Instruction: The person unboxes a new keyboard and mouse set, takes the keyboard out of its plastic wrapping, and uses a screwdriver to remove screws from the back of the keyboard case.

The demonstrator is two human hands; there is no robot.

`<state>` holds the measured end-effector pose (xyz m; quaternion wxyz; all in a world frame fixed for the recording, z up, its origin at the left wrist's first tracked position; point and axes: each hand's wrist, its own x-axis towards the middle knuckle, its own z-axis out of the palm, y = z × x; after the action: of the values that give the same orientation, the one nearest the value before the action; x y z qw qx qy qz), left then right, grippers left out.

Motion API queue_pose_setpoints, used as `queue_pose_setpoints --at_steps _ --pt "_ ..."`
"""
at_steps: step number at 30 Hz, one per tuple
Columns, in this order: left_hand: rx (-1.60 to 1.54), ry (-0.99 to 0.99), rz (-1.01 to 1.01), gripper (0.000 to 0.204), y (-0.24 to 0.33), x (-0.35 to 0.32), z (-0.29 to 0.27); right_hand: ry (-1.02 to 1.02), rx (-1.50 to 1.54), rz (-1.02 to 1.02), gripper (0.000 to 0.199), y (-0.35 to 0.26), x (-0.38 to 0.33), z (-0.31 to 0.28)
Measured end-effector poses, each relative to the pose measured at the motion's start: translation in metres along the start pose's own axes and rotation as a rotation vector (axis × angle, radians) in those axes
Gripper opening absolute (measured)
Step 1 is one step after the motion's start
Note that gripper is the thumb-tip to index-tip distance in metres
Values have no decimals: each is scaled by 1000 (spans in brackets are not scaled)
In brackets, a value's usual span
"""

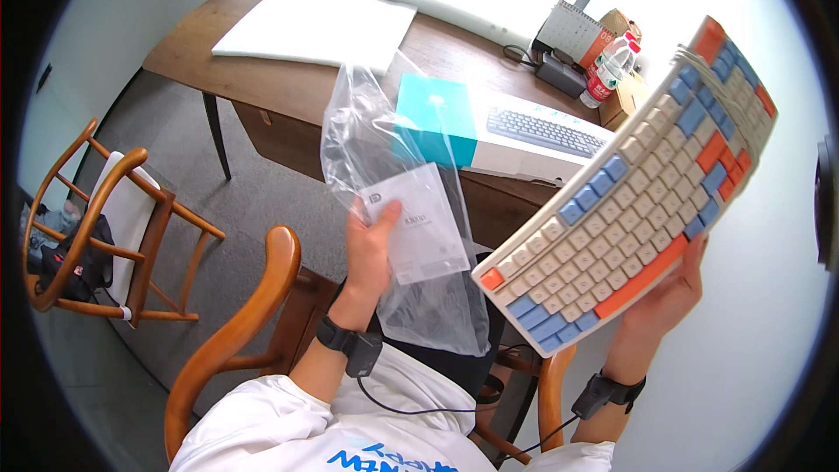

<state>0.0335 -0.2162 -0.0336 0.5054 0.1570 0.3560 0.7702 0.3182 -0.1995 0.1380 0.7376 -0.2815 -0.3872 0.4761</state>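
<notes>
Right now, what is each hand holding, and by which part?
Left hand: white booklet by its left edge, with clear plastic bag. Right hand: keyboard, by its lower long edge.

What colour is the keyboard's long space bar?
The space bar is orange, clearest in the head view.

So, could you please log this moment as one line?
left hand: holds booklet and clear bag | right hand: holds keyboard, tilted | table: teal box, white sheet, bottle
</notes>
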Motion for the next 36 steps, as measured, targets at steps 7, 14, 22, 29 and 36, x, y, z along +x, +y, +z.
queue_pose_setpoints --at_steps 7,14,22,29,36 --pt "-34 17 163 29 30 82 -9 106 -35 -57 49 2 6 -10" --pt "29 14 394 40 104 178 43 158 -49 -33 47 -4 6 -9" --pt "-37 27 657 48 209 312 63 172 -72 -51 45 -6 0 -25" --pt "-24 269 771 54 248 359 34 138 -84 -17 43 -11 0 -31" --pt "-104 324 253 41 206 391 -4 220 -127 4 41 -21 -1 -31"
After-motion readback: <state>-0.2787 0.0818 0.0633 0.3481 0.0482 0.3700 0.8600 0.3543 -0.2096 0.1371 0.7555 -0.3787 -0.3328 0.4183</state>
